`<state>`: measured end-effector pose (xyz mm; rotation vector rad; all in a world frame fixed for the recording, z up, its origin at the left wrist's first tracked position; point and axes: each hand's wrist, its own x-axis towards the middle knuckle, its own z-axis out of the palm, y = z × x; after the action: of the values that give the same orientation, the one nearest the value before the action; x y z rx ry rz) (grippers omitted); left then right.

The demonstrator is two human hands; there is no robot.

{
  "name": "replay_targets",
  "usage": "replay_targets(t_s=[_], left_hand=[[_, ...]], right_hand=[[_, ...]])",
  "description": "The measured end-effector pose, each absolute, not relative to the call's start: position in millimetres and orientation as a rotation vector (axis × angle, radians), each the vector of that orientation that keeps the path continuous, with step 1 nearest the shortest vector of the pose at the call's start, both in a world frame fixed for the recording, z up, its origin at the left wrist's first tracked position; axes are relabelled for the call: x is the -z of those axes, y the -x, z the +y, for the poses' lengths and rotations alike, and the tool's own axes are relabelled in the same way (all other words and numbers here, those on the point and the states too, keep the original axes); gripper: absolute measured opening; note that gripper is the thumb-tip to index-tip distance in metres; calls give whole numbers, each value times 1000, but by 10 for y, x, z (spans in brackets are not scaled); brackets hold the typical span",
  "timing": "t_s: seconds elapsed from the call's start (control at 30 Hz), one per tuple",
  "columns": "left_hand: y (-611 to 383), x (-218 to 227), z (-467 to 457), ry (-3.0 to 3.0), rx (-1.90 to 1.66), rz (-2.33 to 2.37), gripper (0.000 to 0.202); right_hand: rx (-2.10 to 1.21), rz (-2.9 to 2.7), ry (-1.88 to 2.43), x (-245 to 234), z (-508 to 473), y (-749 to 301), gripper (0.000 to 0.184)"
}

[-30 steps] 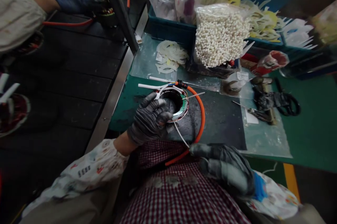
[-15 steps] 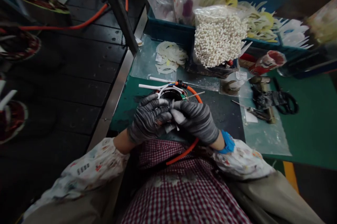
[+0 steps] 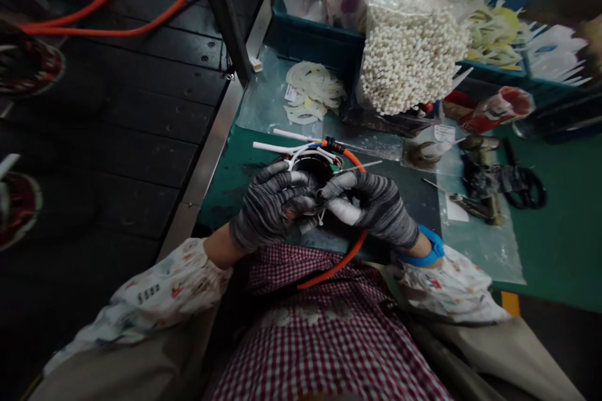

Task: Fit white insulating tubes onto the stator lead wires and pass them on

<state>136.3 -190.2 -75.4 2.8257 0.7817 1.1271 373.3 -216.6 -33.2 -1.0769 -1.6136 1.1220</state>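
Observation:
A dark round motor stator (image 3: 311, 165) lies on the bench in front of me, its near side largely covered by my gloved hands. My left hand (image 3: 277, 203), in a grey striped glove, curls over its left near edge with thumb and fingers drawn together. From the right, my right hand (image 3: 376, 203) pinches close to the left fingertips; what lies between the fingers is too small to make out. White sleeves (image 3: 273, 147) stick out leftward from the stator. An orange cable (image 3: 350, 153) with black ties loops behind my right hand and emerges below it (image 3: 336, 269).
Flat pale plastic pieces (image 3: 313, 90) lie behind the stator. A bag of small white beads (image 3: 414, 53) leans against blue bins (image 3: 315, 34). At right are a hammer-like tool (image 3: 484, 181), black-handled scissors (image 3: 531, 187) and a red-and-white can (image 3: 503, 106). A dark post (image 3: 226, 18) stands at left.
My right hand has moved rightward, its finger and thumb spread further from the left hand. The left hand stays nearly in place at the stator. The view has shifted slightly.

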Motion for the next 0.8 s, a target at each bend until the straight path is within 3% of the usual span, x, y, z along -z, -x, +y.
replay_targets(t_s=[0.37,0.53,0.8], left_hand=[[-1368,751,-1893,-2798,-1146,789,18],[-1373,735,-1914,-2737,-1099,778,14],[-1444,774,-1927,-2705,-1238,841,4]], right_hand=[[-1094,-1861,983,363,-2204,-3805,7],[-1145,-1807,1117,611,-2399,-3824,26],[-1099,-1970,1014,498,-2328,-3521,15]])
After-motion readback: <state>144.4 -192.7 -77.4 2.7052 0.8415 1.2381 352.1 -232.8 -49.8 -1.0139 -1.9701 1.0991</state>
